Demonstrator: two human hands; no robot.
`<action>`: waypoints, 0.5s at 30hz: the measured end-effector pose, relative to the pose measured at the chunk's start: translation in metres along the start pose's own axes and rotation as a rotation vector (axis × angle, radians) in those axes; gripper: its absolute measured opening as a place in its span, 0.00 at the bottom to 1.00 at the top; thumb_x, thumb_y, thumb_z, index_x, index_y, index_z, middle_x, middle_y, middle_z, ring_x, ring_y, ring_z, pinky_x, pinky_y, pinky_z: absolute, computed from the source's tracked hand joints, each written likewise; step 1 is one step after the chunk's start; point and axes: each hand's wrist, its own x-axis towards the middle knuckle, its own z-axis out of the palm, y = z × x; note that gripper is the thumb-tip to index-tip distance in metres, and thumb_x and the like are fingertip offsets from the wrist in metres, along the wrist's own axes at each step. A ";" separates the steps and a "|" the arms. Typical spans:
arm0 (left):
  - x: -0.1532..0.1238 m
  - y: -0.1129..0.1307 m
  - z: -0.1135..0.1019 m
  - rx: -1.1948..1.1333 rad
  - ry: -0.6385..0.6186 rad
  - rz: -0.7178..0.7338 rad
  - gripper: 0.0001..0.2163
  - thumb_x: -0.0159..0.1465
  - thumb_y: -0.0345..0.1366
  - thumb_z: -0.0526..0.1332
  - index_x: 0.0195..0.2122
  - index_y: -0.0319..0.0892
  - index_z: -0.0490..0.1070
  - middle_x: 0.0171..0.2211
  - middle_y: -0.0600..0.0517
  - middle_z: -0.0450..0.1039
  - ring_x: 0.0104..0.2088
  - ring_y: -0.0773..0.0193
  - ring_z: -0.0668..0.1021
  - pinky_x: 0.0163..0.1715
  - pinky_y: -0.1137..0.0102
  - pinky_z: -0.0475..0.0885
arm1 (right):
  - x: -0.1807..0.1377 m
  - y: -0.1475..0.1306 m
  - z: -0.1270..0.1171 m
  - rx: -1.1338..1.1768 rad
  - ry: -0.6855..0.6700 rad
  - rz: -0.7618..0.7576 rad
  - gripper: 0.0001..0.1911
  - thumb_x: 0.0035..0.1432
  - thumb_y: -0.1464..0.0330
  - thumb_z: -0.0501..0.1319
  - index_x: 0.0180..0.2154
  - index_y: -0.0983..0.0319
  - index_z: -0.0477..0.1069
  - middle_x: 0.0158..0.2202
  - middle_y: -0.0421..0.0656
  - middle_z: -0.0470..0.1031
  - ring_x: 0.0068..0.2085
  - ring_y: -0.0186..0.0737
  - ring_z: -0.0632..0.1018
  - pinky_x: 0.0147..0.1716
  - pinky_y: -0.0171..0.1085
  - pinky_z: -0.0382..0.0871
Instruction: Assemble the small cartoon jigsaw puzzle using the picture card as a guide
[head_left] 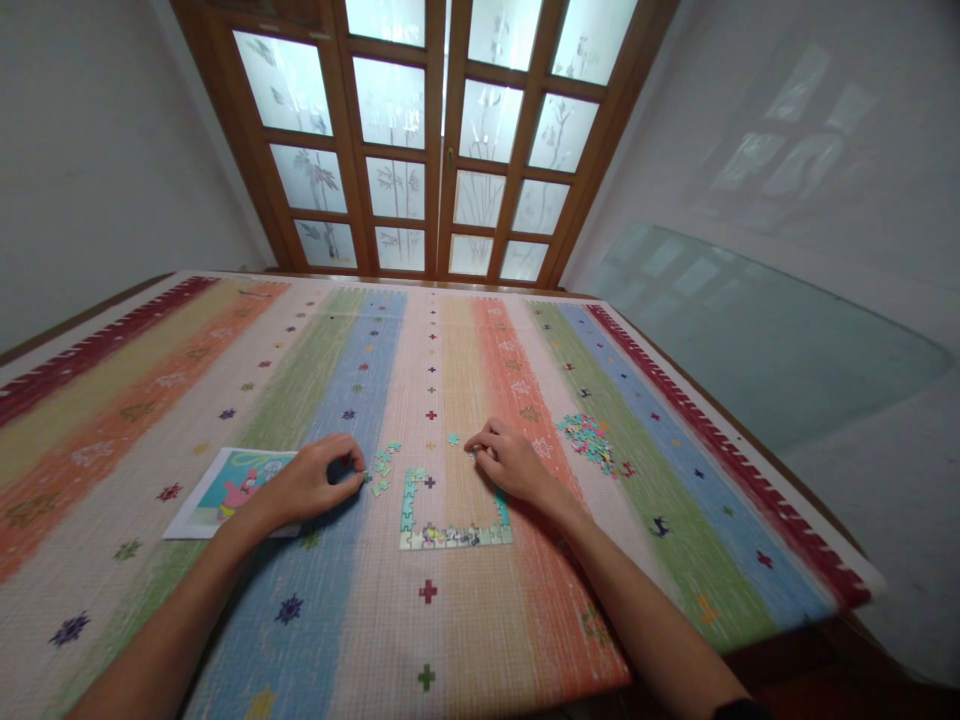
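Open tablecloth (546, 428) between right hand (511, 464) and piece heap (590, 440), loose pieces (383, 464) blocking beside left hand (319, 476)

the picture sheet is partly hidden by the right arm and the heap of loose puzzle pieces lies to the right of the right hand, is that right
Not quite, the arm is wrong: in the head view, the left arm partly hides the picture sheet. The heap of loose puzzle pieces does lie to the right of the right hand.
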 end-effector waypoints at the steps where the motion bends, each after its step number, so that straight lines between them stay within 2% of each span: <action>1: 0.001 0.002 0.000 -0.039 -0.007 -0.017 0.10 0.63 0.42 0.58 0.31 0.42 0.73 0.28 0.53 0.75 0.30 0.62 0.76 0.33 0.69 0.71 | 0.000 -0.003 0.000 0.018 0.005 -0.011 0.14 0.61 0.78 0.58 0.41 0.62 0.81 0.38 0.44 0.73 0.38 0.38 0.75 0.41 0.37 0.65; 7: 0.007 0.025 0.019 -0.233 0.062 -0.067 0.13 0.67 0.45 0.60 0.36 0.42 0.77 0.28 0.53 0.78 0.28 0.64 0.75 0.30 0.70 0.69 | -0.002 -0.027 0.004 0.141 -0.027 -0.135 0.09 0.66 0.69 0.61 0.43 0.62 0.79 0.38 0.44 0.74 0.35 0.37 0.74 0.40 0.37 0.68; 11: 0.011 0.044 0.037 -0.348 0.085 -0.066 0.12 0.67 0.44 0.60 0.37 0.41 0.77 0.30 0.52 0.78 0.30 0.63 0.76 0.32 0.69 0.69 | -0.005 -0.037 0.013 0.174 -0.068 -0.276 0.13 0.65 0.64 0.65 0.49 0.61 0.77 0.40 0.45 0.74 0.38 0.38 0.75 0.41 0.38 0.69; 15: 0.012 0.055 0.047 -0.432 0.078 -0.098 0.11 0.67 0.43 0.60 0.37 0.42 0.77 0.31 0.51 0.78 0.31 0.63 0.76 0.33 0.68 0.69 | -0.006 -0.036 0.021 0.188 -0.032 -0.356 0.13 0.65 0.63 0.66 0.48 0.62 0.77 0.40 0.46 0.74 0.38 0.39 0.74 0.39 0.38 0.70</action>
